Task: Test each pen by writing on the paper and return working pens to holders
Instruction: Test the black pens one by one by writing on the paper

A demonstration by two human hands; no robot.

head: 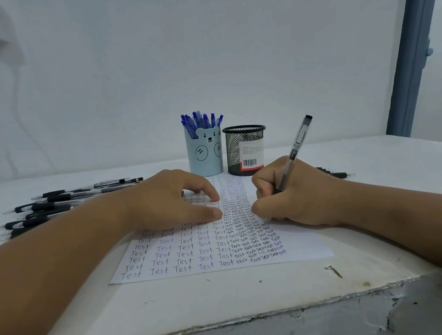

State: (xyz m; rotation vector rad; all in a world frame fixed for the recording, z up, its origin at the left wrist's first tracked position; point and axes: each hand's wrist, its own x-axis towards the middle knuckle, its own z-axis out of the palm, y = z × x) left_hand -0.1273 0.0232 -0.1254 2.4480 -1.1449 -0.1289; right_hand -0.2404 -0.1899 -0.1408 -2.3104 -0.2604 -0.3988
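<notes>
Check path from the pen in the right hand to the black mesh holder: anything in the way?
Nothing visible. The right hand grips the black pen over the paper; the black mesh holder stands just beyond, its mouth open and showing no pens.

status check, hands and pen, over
Right hand grips black pen, writing on paper. Left hand flat, pressing paper. Nothing in the way.
</notes>
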